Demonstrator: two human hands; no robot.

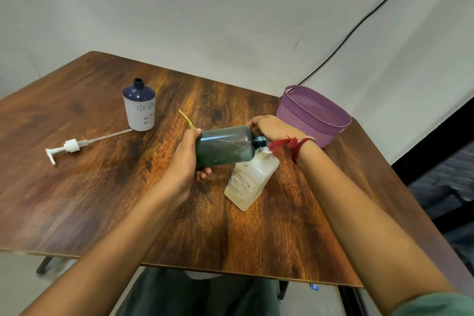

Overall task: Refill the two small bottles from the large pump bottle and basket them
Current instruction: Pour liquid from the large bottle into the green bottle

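Grips dark bottle point(225, 147) by its base in curled fingers of left hand point(183, 161); right hand point(274, 128) fingers curled on its shoulder; held sideways, neck over white bottle point(254, 177) on bench point(77, 187); label print unreadable.

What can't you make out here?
Head view:
- Mouth of the white bottle: behind the red wrist thread and teal bottle neck, so any flow is unseen.
- Its label print: too small.
- Floor of the purple basket: hidden by its near wall.
- Yellow strip: partly behind the left hand.
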